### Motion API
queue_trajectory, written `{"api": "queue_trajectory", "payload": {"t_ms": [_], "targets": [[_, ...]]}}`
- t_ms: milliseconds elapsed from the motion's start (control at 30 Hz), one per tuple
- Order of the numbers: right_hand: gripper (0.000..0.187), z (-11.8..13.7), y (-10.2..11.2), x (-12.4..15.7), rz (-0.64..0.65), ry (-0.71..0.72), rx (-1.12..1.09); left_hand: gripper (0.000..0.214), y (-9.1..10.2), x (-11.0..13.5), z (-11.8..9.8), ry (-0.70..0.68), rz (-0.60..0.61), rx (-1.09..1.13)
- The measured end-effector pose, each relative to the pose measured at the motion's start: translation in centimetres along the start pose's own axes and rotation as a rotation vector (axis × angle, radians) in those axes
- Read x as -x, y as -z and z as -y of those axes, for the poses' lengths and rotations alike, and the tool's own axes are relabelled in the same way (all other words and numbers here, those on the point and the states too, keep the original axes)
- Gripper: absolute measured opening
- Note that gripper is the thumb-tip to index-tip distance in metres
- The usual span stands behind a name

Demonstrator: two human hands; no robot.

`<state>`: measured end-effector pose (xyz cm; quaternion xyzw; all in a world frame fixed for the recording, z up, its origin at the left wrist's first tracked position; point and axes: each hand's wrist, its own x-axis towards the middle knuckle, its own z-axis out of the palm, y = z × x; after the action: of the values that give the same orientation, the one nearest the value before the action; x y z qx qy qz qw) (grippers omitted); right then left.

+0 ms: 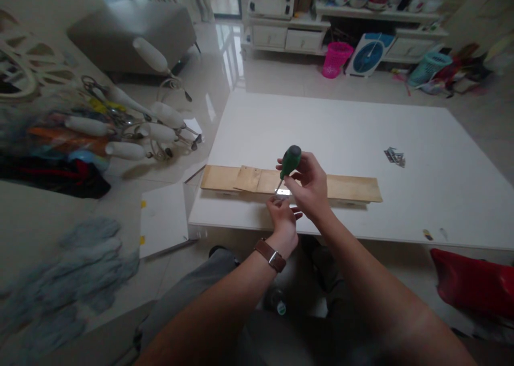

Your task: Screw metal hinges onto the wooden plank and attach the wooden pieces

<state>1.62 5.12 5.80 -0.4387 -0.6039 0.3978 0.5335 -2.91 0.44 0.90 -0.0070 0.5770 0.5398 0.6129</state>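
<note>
My right hand [309, 186] is closed around a screwdriver [290, 161] with a green handle and a dark end cap. Its shaft slants down to a small shiny metal bracket [283, 192] at the near edge of a long wooden board [353, 188]. From below, my left hand [282, 216] pinches the bracket by that edge, close to the screwdriver tip. Any screw there is too small to make out. A short wooden piece [248, 179] lies across the board, left of my hands.
The board rests on a large white tabletop [333, 130]. Several metal brackets [394, 157] lie to the right, and small items [428, 234] sit near the front edge. A white panel [164, 220] is beyond the table's left side; a red object [474, 283] is at lower right.
</note>
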Motion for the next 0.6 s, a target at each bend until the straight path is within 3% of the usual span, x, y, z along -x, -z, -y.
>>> {"api": "queue_trajectory", "payload": {"t_ms": [133,333,467,600], "targets": [[0.042,-0.35,0.04,-0.15,-0.033,0.014,0.06,0.022,-0.04,0.17,-0.21,-0.004,0.006,0.007],[0.033,-0.63,0.0,-0.34,-0.108,0.002,0.122,0.016,-0.16,-0.05,-0.64,0.01,-0.019,0.016],[0.032,-0.37,-0.02,-0.17,-0.056,-0.027,0.063,0.016,-0.13,-0.53,-0.41,0.015,-0.017,0.004],[0.042,-0.4,0.05,0.02,-0.003,-0.011,0.016,0.016,0.01,-0.78,-0.07,0.006,0.0,-0.02]]}}
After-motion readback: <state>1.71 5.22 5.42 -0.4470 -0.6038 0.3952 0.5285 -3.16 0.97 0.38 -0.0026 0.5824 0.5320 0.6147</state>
